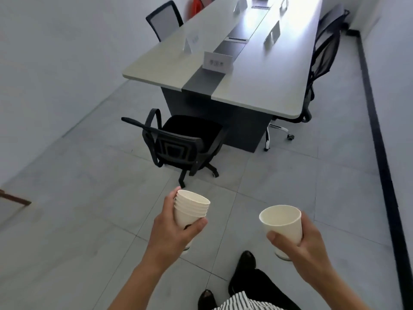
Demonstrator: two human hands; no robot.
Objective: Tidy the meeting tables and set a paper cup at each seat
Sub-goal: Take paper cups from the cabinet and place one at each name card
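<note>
Worktop (268, 81) sat upper-centre, straight ahead; right grip (301, 242) clasped a single cup (281, 222), left grip (172, 231) clasped the cup stack (192, 209).

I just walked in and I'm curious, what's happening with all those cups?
A person stands on the tiled floor, short of the long table. The left grip, a bare hand, holds a stack of paper cups; the right grip holds a single cup. Name cards stand on the table, and no cup shows on it yet. A black chair sits at the near end.
</note>
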